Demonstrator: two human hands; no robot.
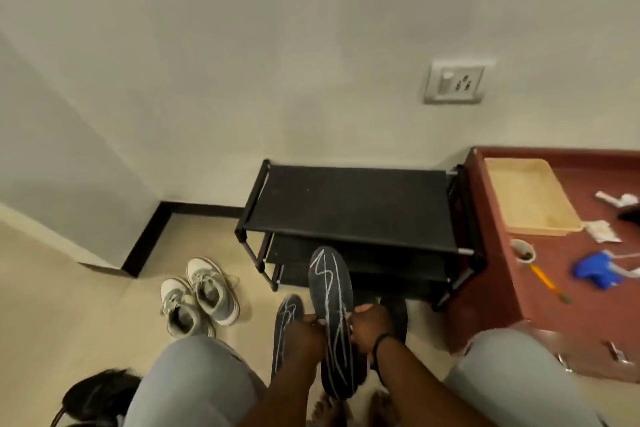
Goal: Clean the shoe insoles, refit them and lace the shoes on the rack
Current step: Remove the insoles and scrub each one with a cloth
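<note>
Two dark grey insoles with white scribble marks are in my hands. My right hand (369,326) grips the larger-looking insole (330,291) by its right edge, toe pointing up toward the black shoe rack (349,204). My left hand (306,331) touches that insole's left edge and holds the second insole (285,315), which lies beneath it to the left. A pair of grey and white sneakers (199,295) with loose laces sits on the floor left of the rack. The rack's top shelf holds nothing.
A maroon table (491,274) stands right of the rack with a beige tray (530,194), a cup (522,250), a yellow-handled brush (547,282), a blue cloth (594,269) and paper scraps. A black bag (100,392) lies at bottom left. My knees frame the view.
</note>
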